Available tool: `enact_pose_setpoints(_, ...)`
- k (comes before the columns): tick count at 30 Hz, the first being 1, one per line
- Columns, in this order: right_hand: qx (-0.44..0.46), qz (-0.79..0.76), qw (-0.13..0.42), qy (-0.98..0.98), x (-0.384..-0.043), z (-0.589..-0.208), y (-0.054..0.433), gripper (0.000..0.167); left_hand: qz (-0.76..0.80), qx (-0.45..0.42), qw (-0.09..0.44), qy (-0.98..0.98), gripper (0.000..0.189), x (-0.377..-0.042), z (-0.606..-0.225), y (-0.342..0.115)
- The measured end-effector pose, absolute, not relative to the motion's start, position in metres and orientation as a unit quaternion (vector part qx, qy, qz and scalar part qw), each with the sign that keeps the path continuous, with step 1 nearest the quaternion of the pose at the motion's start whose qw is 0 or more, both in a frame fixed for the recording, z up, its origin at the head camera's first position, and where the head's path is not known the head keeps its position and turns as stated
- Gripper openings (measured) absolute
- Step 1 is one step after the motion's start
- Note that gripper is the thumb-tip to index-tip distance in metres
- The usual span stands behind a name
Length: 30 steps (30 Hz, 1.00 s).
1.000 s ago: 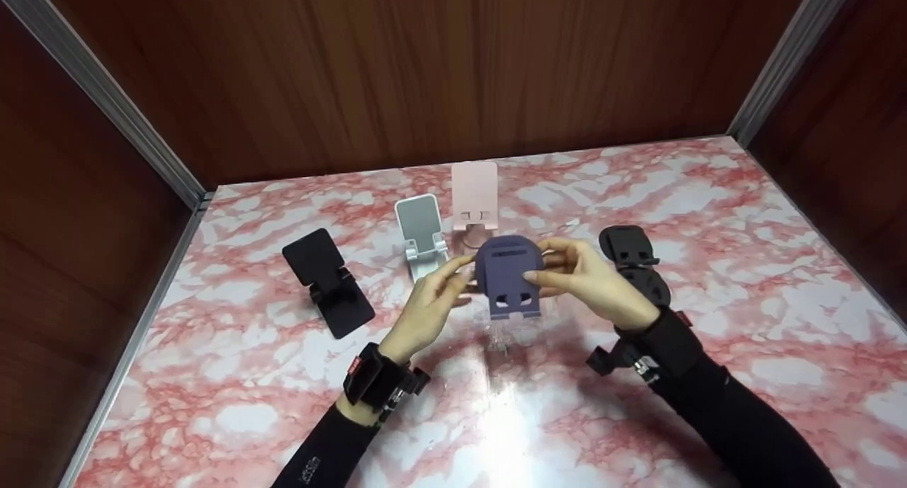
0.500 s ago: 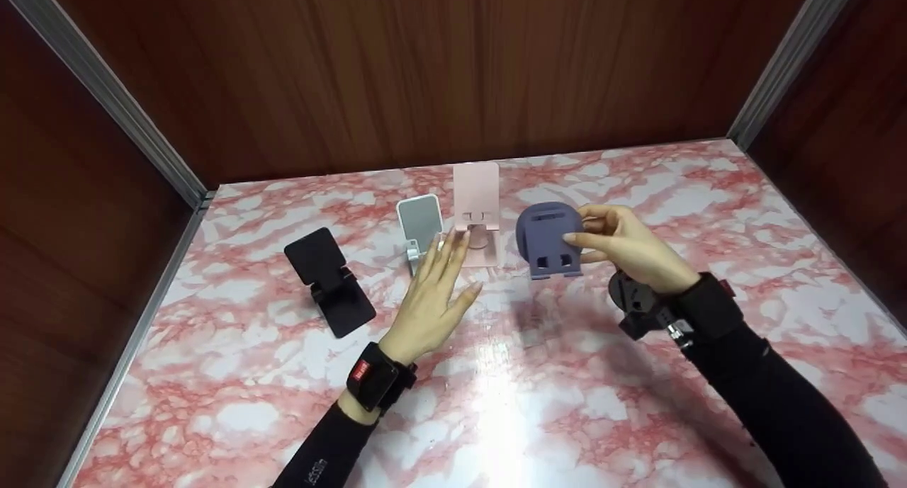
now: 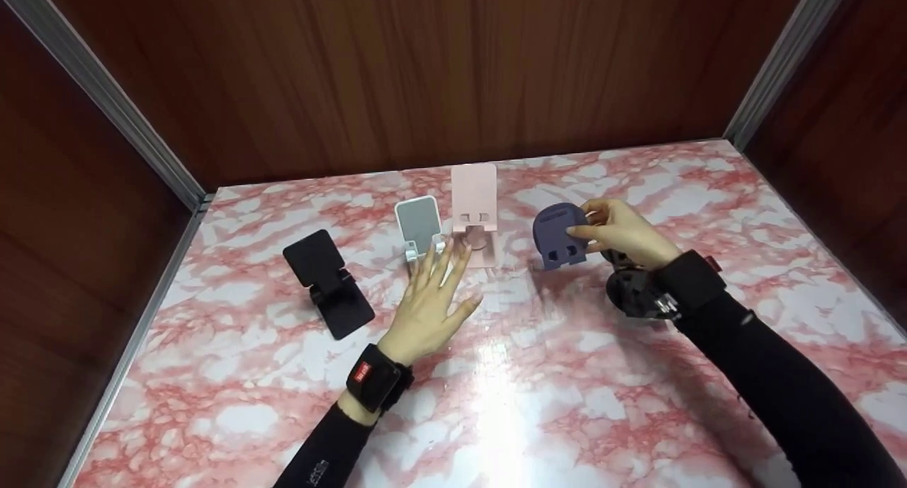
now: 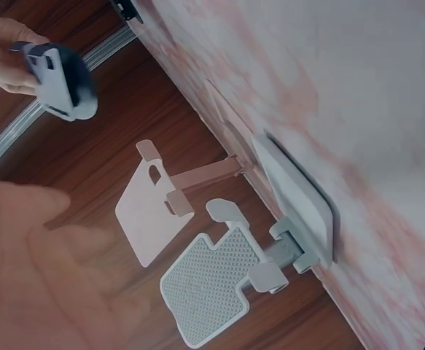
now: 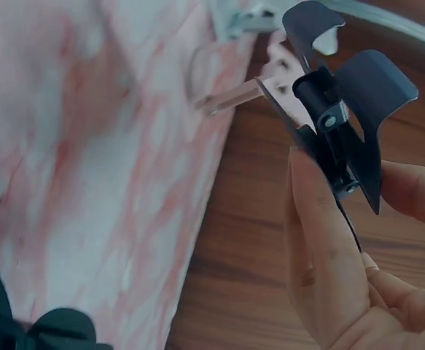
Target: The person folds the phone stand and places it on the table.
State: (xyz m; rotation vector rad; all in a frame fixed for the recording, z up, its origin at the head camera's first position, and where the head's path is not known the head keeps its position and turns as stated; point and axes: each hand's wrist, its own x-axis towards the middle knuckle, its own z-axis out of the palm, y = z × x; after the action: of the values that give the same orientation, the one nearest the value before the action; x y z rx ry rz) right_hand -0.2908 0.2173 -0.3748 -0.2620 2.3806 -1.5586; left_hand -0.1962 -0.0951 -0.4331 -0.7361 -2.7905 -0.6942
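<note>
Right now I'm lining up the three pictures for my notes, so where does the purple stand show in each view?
Head: purple stand right of centre, held by the right hand.
Left wrist: purple stand near the upper left corner.
Right wrist: purple stand upper right, close to the camera.
Shared landmark: the pink stand, in all three views, partly hidden behind the purple one in the right wrist view.
</note>
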Motion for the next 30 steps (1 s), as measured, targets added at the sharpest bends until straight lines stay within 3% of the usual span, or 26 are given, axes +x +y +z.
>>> enact_pose_setpoints(11, -0.075, -0.463, 0.138, 0.872, -0.317, -0.392, 0.223, 0.044, -0.226, -0.247, 0.047, -0.941, 0.064, -0.196, -0.437, -0.095)
enact_pose_setpoints(21, -0.041, -0.471, 0.194, 0.860, -0.330, -0.402, 0.231, 0.064, -0.220, -0.243, 0.036, -0.944, 0.065, -0.195, -0.437, -0.096)
enact_pose_setpoints(30, -0.037, -0.441, 0.205, 0.873, -0.336, -0.408, 0.231, 0.059, -0.221, -0.242, 0.031, -0.944, 0.065, -0.195, -0.437, -0.094)
